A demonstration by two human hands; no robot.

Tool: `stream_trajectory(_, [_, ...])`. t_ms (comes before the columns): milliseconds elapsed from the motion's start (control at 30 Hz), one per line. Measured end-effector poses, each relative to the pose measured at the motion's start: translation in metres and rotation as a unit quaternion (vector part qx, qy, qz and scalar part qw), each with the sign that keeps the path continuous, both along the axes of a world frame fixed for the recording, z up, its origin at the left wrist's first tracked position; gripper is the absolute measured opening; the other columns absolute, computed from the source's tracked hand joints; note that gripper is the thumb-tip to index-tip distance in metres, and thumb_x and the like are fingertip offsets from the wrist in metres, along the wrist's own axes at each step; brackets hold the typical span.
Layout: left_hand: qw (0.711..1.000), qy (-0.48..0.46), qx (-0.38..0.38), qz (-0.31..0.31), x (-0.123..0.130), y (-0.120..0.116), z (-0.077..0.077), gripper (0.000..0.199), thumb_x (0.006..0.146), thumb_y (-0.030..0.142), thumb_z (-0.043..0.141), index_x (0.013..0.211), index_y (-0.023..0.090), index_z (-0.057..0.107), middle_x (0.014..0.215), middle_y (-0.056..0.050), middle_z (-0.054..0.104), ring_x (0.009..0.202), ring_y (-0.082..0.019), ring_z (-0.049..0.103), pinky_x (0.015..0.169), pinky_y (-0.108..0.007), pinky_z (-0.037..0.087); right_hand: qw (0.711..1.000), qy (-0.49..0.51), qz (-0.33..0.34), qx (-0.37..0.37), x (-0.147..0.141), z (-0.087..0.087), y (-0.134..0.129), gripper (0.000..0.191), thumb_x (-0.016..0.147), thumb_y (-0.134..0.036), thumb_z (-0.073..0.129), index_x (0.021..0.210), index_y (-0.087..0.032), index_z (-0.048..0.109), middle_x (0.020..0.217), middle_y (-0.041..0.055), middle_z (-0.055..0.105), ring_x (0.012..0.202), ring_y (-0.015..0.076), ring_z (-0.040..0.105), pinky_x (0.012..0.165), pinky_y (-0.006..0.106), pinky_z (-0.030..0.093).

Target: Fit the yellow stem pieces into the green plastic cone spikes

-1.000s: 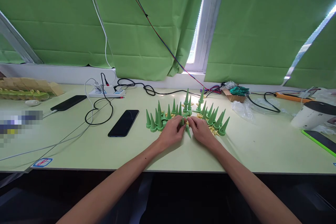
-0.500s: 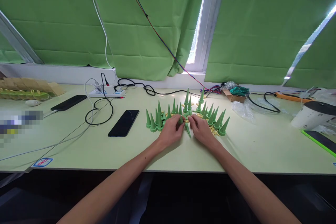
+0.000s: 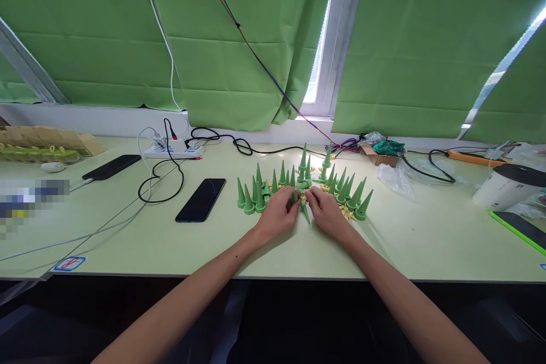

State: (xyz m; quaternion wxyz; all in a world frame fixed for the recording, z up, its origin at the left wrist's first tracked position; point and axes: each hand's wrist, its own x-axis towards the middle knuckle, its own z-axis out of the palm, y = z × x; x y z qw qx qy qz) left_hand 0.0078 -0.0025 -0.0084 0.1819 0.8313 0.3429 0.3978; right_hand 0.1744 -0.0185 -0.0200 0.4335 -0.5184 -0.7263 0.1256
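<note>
At a pale green table (image 3: 264, 253), pinched a green cone (image 3: 294, 196) in the left hand (image 3: 279, 209), just beside the right hand (image 3: 326, 208), its grip unclear, with a small yellow piece (image 3: 303, 198) between. Had a loose cone (image 3: 305, 214) lying close by, upright cones (image 3: 249, 202) to both sides, a dark phone (image 3: 200, 201) farther left and a white container (image 3: 507, 187) far right.

Half a second ago the fingertips of my right hand (image 3: 327, 211) stood a little off the small yellow piece (image 3: 303, 198); now they have come back in close to it. Compared with a second ago, the green cone (image 3: 294, 196) in my left hand (image 3: 277, 213) has shifted slightly toward my left, and the yellow piece shows more plainly between my hands.
</note>
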Motion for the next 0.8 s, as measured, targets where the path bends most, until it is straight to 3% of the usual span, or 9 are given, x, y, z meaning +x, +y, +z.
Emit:
stream_trajectory(300, [1.0,0.004,-0.006,-0.01,0.0006,-0.0005,0.0013,0.01,0.088,0.017,0.05,0.092,0.017,0.059,0.081,-0.002,0.06,0.065,-0.013,0.052,0.06,-0.027,0.041,1.0,-0.007,-0.011,-0.014,0.0015,-0.0001,0.0003,0.041,0.101,-0.037,0.033,0.063,-0.022,0.038,0.06,-0.0006,0.049,0.056,0.0148,0.043,0.057,0.029,0.029])
stream_trajectory(567, [1.0,-0.022,-0.011,0.009,0.001,0.0009,0.0009,0.008,0.089,0.02,0.052,0.09,0.017,0.059,0.081,-0.001,0.061,0.061,-0.012,0.051,0.058,-0.026,0.04,0.999,0.047,0.021,-0.012,0.0009,0.0022,-0.0018,0.034,0.101,-0.035,0.035,0.071,-0.023,0.041,0.061,-0.0025,0.05,0.056,0.0146,0.046,0.059,0.028,0.033])
stream_trajectory(800, [1.0,-0.009,-0.005,-0.007,0.0003,0.0003,0.0002,0.009,0.088,0.018,0.051,0.092,0.017,0.059,0.082,-0.002,0.06,0.063,-0.012,0.052,0.059,-0.026,0.041,1.0,0.023,0.018,-0.007,0.001,0.0003,-0.0001,0.034,0.1,-0.033,0.036,0.068,-0.023,0.035,0.06,-0.0029,0.044,0.056,0.0145,0.039,0.057,0.029,0.028])
